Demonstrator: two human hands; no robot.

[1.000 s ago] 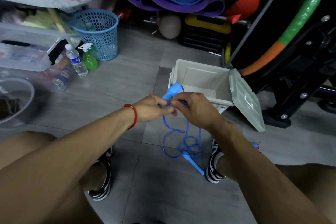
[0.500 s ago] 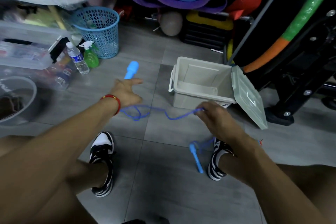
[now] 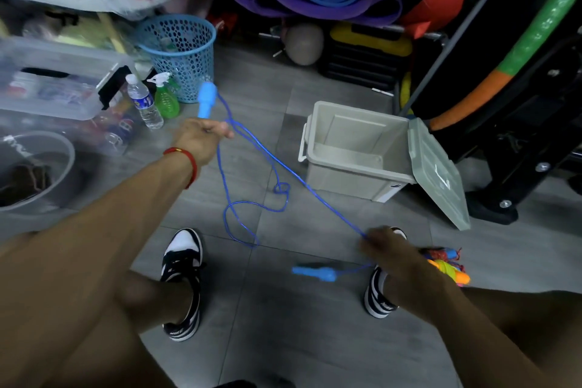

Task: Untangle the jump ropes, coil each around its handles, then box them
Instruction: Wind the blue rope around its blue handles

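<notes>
Thin blue plastic jump rope (image 3: pixel 285 167) stretched between my two hands above the grey tiled floor (image 3: pixel 252 79). My left hand (image 3: pixel 201 138) grasps one light-blue moulded handle (image 3: pixel 206 102), fingers curled round its lower end, handle pointing up and away. Cord runs from there down and right to my right hand (image 3: pixel 385 249), whose fingers pinch it; hand blurred. Slack hangs in a knotted loop (image 3: pixel 282 189) between the hands, just in front of my left shoe. Second light-blue handle (image 3: pixel 313 272) dangles low, between my black-and-white sneakers (image 3: pixel 181 277).

Writing: "NIKE" on the side of the left sneaker, legible. Bottle label has print, too small to read.

Containers: beige plastic storage box (image 3: pixel 356 179) with hinged lid (image 3: pixel 439 173) flung open to the right; nothing visible inside. Light-blue perforated plastic basket (image 3: pixel 178 55) behind, contents unclear. Clear water bottle with blue label (image 3: pixel 145 102) and green spray bottle (image 3: pixel 165 98) stand beside it. Bundle of red, yellow and orange ropes (image 3: pixel 447 264) lies on the floor by my right shoe.
</notes>
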